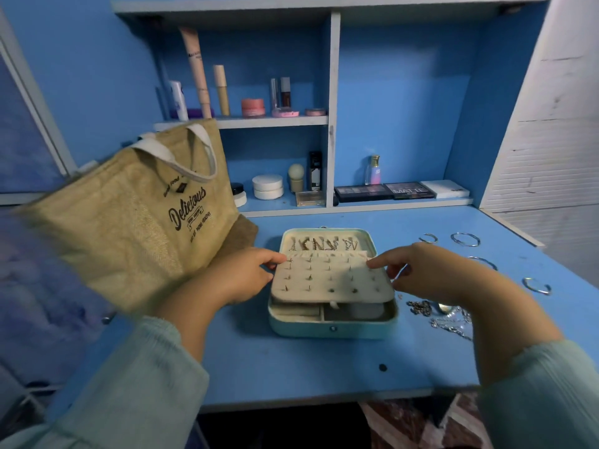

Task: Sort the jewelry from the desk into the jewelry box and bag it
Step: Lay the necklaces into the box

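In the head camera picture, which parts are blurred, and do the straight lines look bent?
Head view: the burlap bag and left hand look motion-blurred; the jewelry box is sharper; shelf edges bow from wide-angle distortion; light is dim and bluish.

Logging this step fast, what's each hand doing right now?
Left hand: pinching the earring panel's left edge.
Right hand: pinching its right edge.
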A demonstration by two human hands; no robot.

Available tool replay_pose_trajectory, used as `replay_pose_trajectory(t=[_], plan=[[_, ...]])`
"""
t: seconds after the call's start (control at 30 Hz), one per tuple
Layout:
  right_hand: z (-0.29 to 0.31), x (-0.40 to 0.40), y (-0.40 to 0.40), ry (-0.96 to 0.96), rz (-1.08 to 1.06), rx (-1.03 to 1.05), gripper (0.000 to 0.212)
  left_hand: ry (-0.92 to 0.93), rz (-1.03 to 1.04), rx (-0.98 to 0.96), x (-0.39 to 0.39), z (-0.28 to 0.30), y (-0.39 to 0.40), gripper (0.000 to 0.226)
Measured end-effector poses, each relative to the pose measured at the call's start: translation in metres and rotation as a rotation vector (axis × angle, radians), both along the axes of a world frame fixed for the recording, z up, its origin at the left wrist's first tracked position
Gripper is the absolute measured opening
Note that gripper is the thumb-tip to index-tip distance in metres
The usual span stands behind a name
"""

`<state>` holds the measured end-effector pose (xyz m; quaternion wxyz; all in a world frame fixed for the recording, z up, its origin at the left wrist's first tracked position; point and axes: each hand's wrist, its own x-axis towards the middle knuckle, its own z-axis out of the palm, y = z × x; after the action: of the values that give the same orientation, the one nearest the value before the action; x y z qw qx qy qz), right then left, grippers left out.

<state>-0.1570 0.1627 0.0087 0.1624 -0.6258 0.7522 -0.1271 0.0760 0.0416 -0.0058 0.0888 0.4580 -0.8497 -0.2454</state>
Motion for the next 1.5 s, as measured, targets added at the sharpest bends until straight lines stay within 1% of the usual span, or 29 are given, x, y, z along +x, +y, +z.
replay_pose_trajectory(t=[0.13, 0.23, 0.3, 0.4, 0.47, 0.5, 0.6, 0.63, 0.7, 0.73, 0.8, 0.93, 1.03, 1.13, 1.27, 1.33, 1.43, 1.5], plan=[[-0.007, -0.002, 0.003, -0.025, -0.009, -0.049, 0.041, 0.019, 0.015, -0.027, 0.000, -0.004, 0.003, 0.044], [-0.006, -0.004, 0.006, -0.056, -0.014, -0.081, 0.036, 0.033, 0.013, 0.001, 0.000, -0.005, 0.002, 0.042], [-0.004, -0.006, 0.007, -0.117, -0.033, -0.105, 0.031, 0.085, 0.043, 0.061, 0.000, -0.004, -0.001, 0.038], [-0.001, -0.007, 0.005, -0.261, -0.082, -0.155, 0.028, 0.190, 0.069, 0.142, -0.001, -0.002, -0.007, 0.030], [0.001, -0.007, 0.001, -0.311, -0.132, -0.193, 0.025, 0.226, 0.074, 0.155, -0.003, 0.001, -0.011, 0.031], [0.003, -0.006, -0.001, -0.317, -0.151, -0.201, 0.023, 0.237, 0.087, 0.159, -0.006, 0.003, -0.013, 0.032], [0.007, -0.003, -0.015, -0.334, -0.214, -0.235, 0.023, 0.239, 0.123, 0.168, -0.016, 0.007, -0.023, 0.019], [0.008, -0.003, -0.021, -0.335, -0.244, -0.252, 0.022, 0.242, 0.132, 0.163, -0.019, 0.008, -0.026, 0.018], [0.008, -0.003, -0.033, -0.337, -0.296, -0.283, 0.021, 0.241, 0.145, 0.144, -0.023, 0.006, -0.034, 0.025], [0.007, -0.003, -0.038, -0.346, -0.312, -0.299, 0.023, 0.245, 0.150, 0.138, -0.025, 0.005, -0.038, 0.026], [0.005, -0.004, -0.048, -0.372, -0.346, -0.325, 0.025, 0.249, 0.155, 0.132, -0.027, 0.002, -0.044, 0.022], [0.000, -0.005, -0.063, -0.424, -0.417, -0.352, 0.020, 0.233, 0.157, 0.118, -0.033, -0.005, -0.058, 0.019], [-0.003, -0.005, -0.073, -0.426, -0.452, -0.354, 0.018, 0.306, 0.185, 0.160, -0.037, -0.011, -0.065, 0.012], [-0.007, -0.007, -0.078, -0.407, -0.471, -0.329, 0.019, 0.422, 0.239, 0.185, -0.040, -0.018, -0.069, 0.011], [-0.016, -0.010, -0.083, -0.432, -0.484, -0.305, 0.025, 0.500, 0.279, 0.157, -0.043, -0.027, -0.069, 0.012], [-0.020, -0.010, -0.085, -0.437, -0.497, -0.289, 0.029, 0.499, 0.281, 0.105, -0.043, -0.030, -0.068, 0.013], [-0.023, -0.011, -0.087, -0.406, -0.500, -0.246, 0.026, 0.407, 0.279, 0.030, -0.042, -0.032, -0.066, 0.014], [-0.023, -0.012, -0.088, -0.385, -0.497, -0.218, 0.027, 0.362, 0.288, 0.014, -0.043, -0.032, -0.063, 0.016]])
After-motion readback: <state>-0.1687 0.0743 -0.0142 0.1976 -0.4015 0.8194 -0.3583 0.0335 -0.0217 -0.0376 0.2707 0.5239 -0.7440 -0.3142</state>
